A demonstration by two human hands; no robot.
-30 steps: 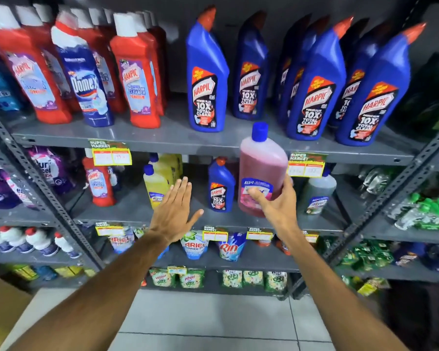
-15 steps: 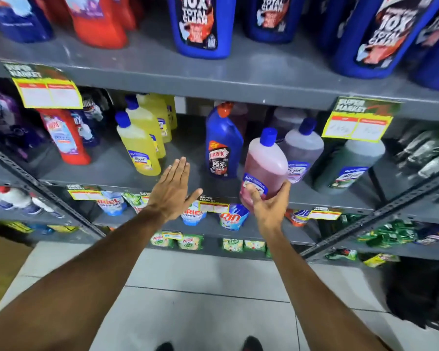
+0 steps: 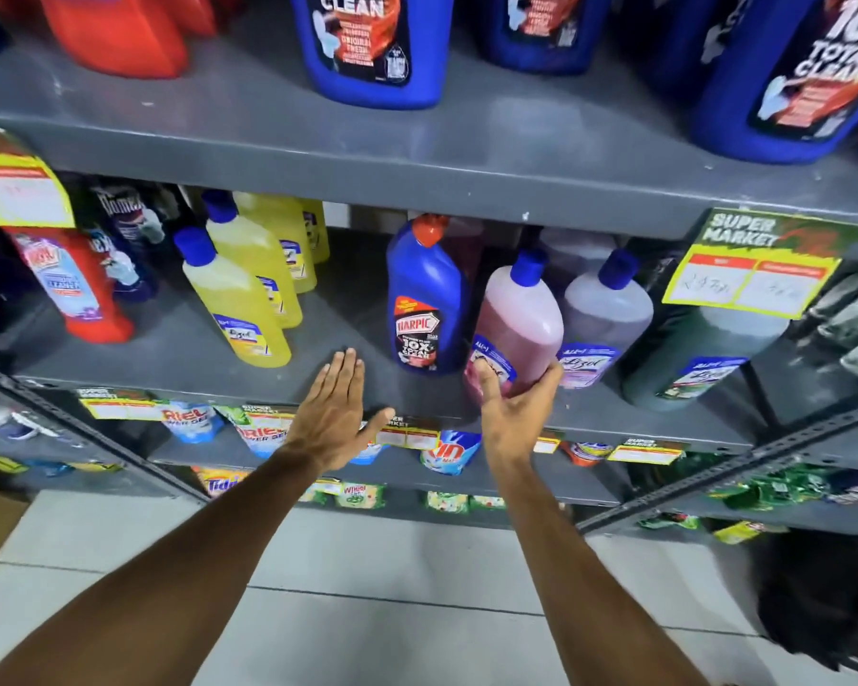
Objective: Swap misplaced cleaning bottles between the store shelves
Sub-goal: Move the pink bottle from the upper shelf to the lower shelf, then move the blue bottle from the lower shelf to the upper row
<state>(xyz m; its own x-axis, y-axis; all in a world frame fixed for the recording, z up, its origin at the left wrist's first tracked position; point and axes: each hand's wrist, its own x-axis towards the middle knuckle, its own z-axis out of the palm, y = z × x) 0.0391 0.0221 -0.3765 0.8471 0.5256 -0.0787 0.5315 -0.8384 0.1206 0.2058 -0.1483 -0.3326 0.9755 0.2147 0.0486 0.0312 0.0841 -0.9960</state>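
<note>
Grey metal store shelving (image 3: 318, 156), slotted uprights slanting at left and right, pale tiled floor (image 3: 377, 576) below.

Far left, middle shelf: red cleaner bottle (image 3: 78, 289) upright, dark Domex bottles (image 3: 130, 230) behind. Just right, a row of yellow Lizol bottles (image 3: 234, 304) with blue caps, running from near to far. A yellow price tag (image 3: 18, 195) hanging from the upper shelf edge above them.

Left hand (image 3: 335, 415) flat, fingers released and held together, thumb spread, hovering at the near edge of the middle shelf (image 3: 169, 349), grasping nothing.

Right of it, a blue Harpic bottle (image 3: 427, 299) with an orange cap, upright on the middle shelf amid the Lizol. Touching its right side, the pink Lizol bottle (image 3: 518, 324), tilted, base at the shelf's near edge, grasped low by the right hand (image 3: 513, 413), thumb across the label, fingers wrapped round the far side.

Just right, a greyish-purple Lizol bottle (image 3: 605, 314), then a dark green one (image 3: 704, 349). Above, a "Super Market" price tag (image 3: 759, 264).

Upper shelf: red bottles (image 3: 120, 32) at left, big blue Harpic bottles (image 3: 372, 47) across centre and right.

Lower shelves: Ariel, Rin and Tide pouches (image 3: 447, 453), green packets (image 3: 764, 487) at right.
</note>
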